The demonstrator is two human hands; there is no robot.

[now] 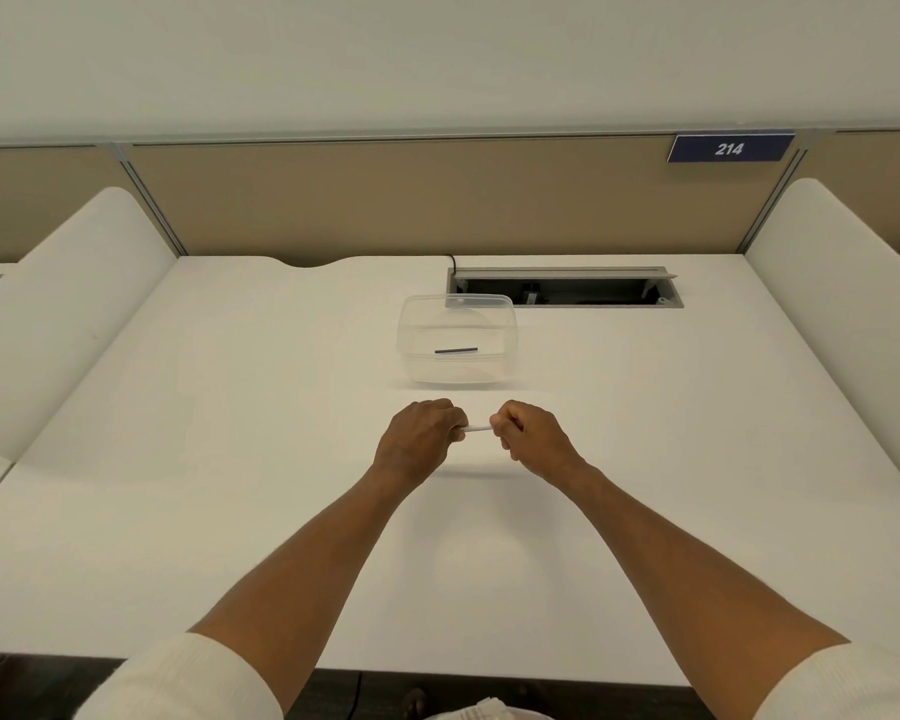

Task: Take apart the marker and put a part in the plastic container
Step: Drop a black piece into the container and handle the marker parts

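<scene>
Being gripped at both ends, the marker [478, 429] is being held level just above the white desk [230, 511], with only a short pale stretch of its barrel showing between the two fists. The left hand [417, 441] is being kept curled round one end, and the right hand [531, 433] is being kept curled round the other, its fingertips pinching the barrel. Whether a cap or an end plug is being covered by either fist cannot be told.

Beyond the hands, near but apart from them, the clear plastic container [457, 337] is being left standing open on the desk, and a thin dark rod [455, 350] is being seen lying inside it; it is being judged, not known, to be a part of a marker.

The step in hand is being read as the pulling-apart itself: the two ends are being braced against each other. The next move is being judged to call for a straight pull along the barrel, perhaps with a twist, with the grip being kept firm enough that the loosened piece is not being flung clear. One hand is then being required to carry its piece forward over the container's rim and let go.

Farther back, an open cable tray [567, 288] is being seen set into the desk, and a blue plate marked 214 [729, 148] is being carried by the partition.
</scene>
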